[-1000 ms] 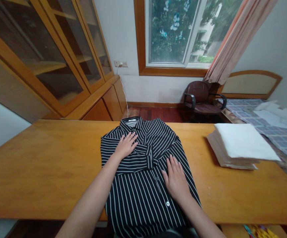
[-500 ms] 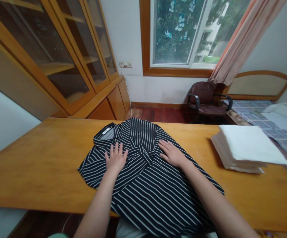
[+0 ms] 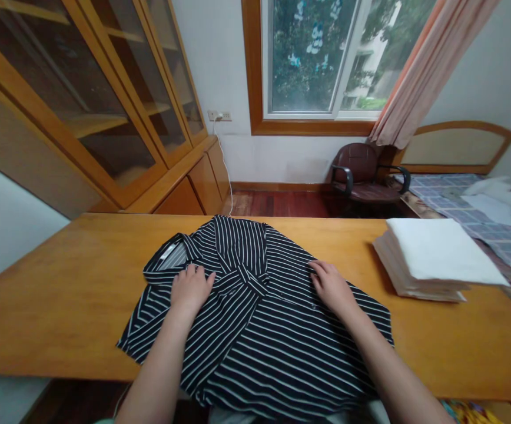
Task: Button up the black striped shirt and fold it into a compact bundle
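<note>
A black shirt with white stripes (image 3: 291, 347) lies on the wooden table (image 3: 52, 294), its collar (image 3: 167, 259) toward the left and its sleeves crossed in a knot-like fold (image 3: 252, 278) at the middle. Its lower part reaches the table's near edge. My left hand (image 3: 192, 288) rests palm down on the fabric just below the collar, fingers slightly bent and holding nothing. On the right half of the shirt lies my right hand (image 3: 331, 287), also palm down, with its fingers stretched out and little gaps between them.
A stack of white folded sheets (image 3: 441, 253) stands on the table's right side. Beyond the table are a glass-door cabinet (image 3: 140, 106), a brown armchair (image 3: 357, 171) and a bed (image 3: 471, 200). A white cord (image 3: 224, 159) hangs from the wall socket.
The shirt's collar and left sleeve have shifted left and toward me, along with my left hand. My right hand has slid right and slightly nearer across the fabric.
</note>
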Motion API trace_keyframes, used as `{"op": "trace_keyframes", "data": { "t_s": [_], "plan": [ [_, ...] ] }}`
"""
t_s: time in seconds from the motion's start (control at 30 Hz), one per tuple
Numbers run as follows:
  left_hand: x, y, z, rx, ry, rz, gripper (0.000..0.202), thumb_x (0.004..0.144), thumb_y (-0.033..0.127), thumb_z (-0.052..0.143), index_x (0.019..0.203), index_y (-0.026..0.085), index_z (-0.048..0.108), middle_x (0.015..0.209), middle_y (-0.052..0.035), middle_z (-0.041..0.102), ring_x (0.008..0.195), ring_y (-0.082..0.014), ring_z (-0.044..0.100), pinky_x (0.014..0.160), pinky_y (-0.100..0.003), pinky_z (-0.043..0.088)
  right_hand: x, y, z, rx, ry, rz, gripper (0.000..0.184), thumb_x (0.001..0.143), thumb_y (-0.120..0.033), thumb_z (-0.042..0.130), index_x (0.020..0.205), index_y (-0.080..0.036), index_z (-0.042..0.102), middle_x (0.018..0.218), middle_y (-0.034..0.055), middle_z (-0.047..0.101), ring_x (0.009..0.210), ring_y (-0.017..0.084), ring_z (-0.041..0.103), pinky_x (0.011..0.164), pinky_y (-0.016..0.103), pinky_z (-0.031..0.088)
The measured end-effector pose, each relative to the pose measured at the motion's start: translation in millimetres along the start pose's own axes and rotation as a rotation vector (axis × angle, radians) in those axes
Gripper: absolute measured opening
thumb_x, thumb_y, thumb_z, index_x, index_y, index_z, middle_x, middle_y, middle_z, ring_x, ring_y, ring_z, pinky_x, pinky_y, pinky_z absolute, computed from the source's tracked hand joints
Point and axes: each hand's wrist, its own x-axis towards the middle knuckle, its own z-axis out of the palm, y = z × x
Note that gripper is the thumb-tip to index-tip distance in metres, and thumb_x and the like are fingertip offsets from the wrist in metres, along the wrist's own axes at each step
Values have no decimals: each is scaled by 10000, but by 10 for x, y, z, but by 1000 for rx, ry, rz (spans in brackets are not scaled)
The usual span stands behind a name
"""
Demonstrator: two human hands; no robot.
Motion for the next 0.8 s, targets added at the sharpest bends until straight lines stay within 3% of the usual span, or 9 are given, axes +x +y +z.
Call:
{"op": "trace_keyframes", "data": {
  "t_s": [0.13, 0.27, 0.4, 0.63, 0.73, 0.8],
  "plan": [
    [182, 101, -26, -46, 163, 170, 501, 971, 409, 322, 1284, 128, 594, 1399, -156, 519, 1327, -331, 444, 1133, -485, 339, -277, 562, -194, -121, -11, 261, 350, 929, -418, 512, 1134, -182, 670, 1111, 167, 641, 1008, 315, 593, 900, 449, 467],
    [353, 196, 194, -100, 113, 222, 538, 989, 439, 318, 1424, 171, 484, 1539, -91, 384, 1454, -319, 271, 1186, -529, 247, -351, 836, -290, 18, -179, 383, 287, 851, -448, 624, 952, -182, 658, 928, 121, 684, 853, 261, 635, 764, 353, 471],
    [443, 175, 367, -119, 120, 199, 557, 1010, 464, 257, 1490, 217, 395, 1581, -52, 310, 1479, -293, 220, 1201, -543, 191, -185, 793, -341, 158, -357, 388, 187, 862, -365, 589, 782, -196, 606, 775, 67, 694, 734, 207, 633, 646, 281, 423],
    [535, -28, 367, -115, 116, 94, 575, 1011, 492, 208, 1506, 247, 368, 1593, -45, 282, 1483, -289, 210, 1197, -558, 183, 406, 692, -549, 269, -226, 349, 329, 942, -467, 417, 823, -200, 567, 823, 73, 672, 789, 215, 624, 718, 294, 459],
    [585, -135, 345, -118, 89, 33, 584, 1010, 493, 195, 1513, 243, 353, 1597, -39, 270, 1487, -284, 196, 1199, -557, 174, 569, 708, -629, 431, -289, 366, 425, 953, -531, 370, 853, -187, 598, 871, 86, 678, 817, 214, 623, 756, 307, 478],
    [616, -203, 344, -124, 78, 2, 586, 1009, 495, 192, 1515, 244, 348, 1601, -36, 260, 1488, -283, 193, 1198, -558, 176, 601, 731, -642, 589, -409, 404, 516, 953, -597, 319, 873, -179, 611, 853, 75, 675, 758, 193, 610, 702, 296, 485]
  ]
}}
